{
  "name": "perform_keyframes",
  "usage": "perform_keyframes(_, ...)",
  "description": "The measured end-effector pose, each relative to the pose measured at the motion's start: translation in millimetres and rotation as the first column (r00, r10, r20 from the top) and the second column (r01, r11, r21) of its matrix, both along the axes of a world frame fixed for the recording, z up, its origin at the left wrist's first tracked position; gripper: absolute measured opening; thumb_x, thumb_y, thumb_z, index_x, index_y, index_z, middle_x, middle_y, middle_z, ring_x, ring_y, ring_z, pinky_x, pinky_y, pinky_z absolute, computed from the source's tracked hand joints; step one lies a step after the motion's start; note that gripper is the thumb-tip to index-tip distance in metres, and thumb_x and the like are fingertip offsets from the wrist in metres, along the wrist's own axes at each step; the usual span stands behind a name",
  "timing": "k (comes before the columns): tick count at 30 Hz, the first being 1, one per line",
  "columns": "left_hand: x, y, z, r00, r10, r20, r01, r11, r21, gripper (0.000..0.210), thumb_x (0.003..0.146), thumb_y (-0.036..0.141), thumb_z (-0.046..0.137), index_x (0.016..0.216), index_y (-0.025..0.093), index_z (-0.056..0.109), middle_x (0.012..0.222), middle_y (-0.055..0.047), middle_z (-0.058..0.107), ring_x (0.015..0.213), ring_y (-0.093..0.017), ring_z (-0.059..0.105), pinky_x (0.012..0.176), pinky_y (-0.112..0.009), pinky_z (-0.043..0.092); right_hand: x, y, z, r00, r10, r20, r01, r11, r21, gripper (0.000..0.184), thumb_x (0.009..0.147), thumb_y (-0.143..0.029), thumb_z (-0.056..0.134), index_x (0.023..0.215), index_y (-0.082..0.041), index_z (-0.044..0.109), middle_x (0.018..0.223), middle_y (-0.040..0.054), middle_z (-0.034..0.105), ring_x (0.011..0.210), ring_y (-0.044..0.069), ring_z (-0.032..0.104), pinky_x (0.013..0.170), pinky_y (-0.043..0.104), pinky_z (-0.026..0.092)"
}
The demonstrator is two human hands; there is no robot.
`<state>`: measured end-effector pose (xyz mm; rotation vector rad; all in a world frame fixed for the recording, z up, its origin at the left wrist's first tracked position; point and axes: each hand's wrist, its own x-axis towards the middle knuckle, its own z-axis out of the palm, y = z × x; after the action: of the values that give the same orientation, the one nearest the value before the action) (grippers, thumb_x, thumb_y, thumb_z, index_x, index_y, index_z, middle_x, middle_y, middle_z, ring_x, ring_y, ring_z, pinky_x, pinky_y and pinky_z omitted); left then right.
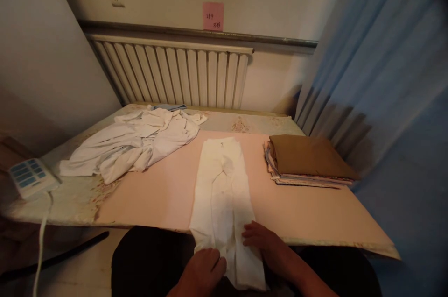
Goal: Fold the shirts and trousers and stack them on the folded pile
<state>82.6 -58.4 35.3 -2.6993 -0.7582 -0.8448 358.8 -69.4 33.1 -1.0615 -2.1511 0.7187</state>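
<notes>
A pair of white trousers lies flat on a pink sheet, waist end away from me. Its legs extend toward me and past the table's front edge. At the end of the left trouser leg, my left hand is closed with the fingers curled on the fabric. My right hand rests against the outer side of the other leg, fingers extended and loosely apart. That leg's lower end hangs below my right hand.
Crumpled white clothing is heaped at the back left. A folded brown and pink stack sits on the right. A power strip with a white cord lies at the left edge. A radiator stands behind, and a blue curtain hangs right.
</notes>
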Motion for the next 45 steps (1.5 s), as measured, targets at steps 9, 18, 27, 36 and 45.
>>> perform_keyframes(9,-2,-4,3.3,1.000,0.012,-0.026,-0.013,0.999,-0.041,0.011,0.085,0.014,0.052,0.079,0.021,0.047,0.067,0.001,0.051,0.058,-0.015,0.047,0.053,-0.030,0.030,-33,33,21.3,0.986,-0.157,-0.063,0.141,0.969,-0.202,0.039,0.085,-0.013,0.042,0.113,-0.023,0.067,0.112,0.0080,0.069,0.105,0.021,0.063,0.094,0.039,0.049)
perform_keyframes(18,-3,-5,6.4,0.999,0.017,-0.033,-0.019,0.996,-0.084,0.012,0.084,0.016,0.057,0.078,0.021,0.047,0.067,0.002,0.052,0.058,-0.015,0.049,0.053,-0.030,0.030,-71,58,15.0,0.972,-0.168,-0.164,0.119,0.954,-0.274,0.049,0.079,-0.007,0.035,0.116,-0.019,0.065,0.113,0.0062,0.069,0.103,0.018,0.064,0.095,0.037,0.050)
perform_keyframes(27,-2,-4,6.0,1.000,0.027,-0.007,-0.027,0.998,-0.061,0.013,0.089,0.019,0.050,0.077,0.022,0.047,0.065,0.002,0.051,0.057,-0.014,0.046,0.052,-0.029,0.029,-79,63,17.4,0.967,-0.174,-0.185,0.116,0.951,-0.288,0.045,0.078,-0.006,0.037,0.110,-0.018,0.066,0.106,0.0067,0.070,0.098,0.018,0.066,0.090,0.035,0.052)
perform_keyframes(36,-3,-5,4.0,1.000,0.018,-0.001,-0.018,0.994,-0.109,0.014,0.091,0.017,0.046,0.078,0.021,0.047,0.068,0.002,0.052,0.059,-0.015,0.045,0.054,-0.029,0.028,-90,68,13.7,0.915,-0.246,-0.320,0.089,0.896,-0.436,0.033,0.084,-0.015,0.043,0.107,-0.018,0.066,0.107,0.0063,0.070,0.098,0.017,0.067,0.091,0.035,0.053)
perform_keyframes(45,-3,-6,6.1,0.998,0.016,0.054,-0.010,0.994,-0.106,0.017,0.093,0.013,0.043,0.080,0.020,0.049,0.069,0.001,0.050,0.061,-0.015,0.042,0.057,-0.030,0.025,-87,67,14.5,0.952,-0.239,-0.191,0.150,0.908,-0.391,0.026,0.089,-0.028,0.049,0.103,-0.020,0.069,0.107,0.0067,0.071,0.101,0.022,0.065,0.093,0.037,0.050)
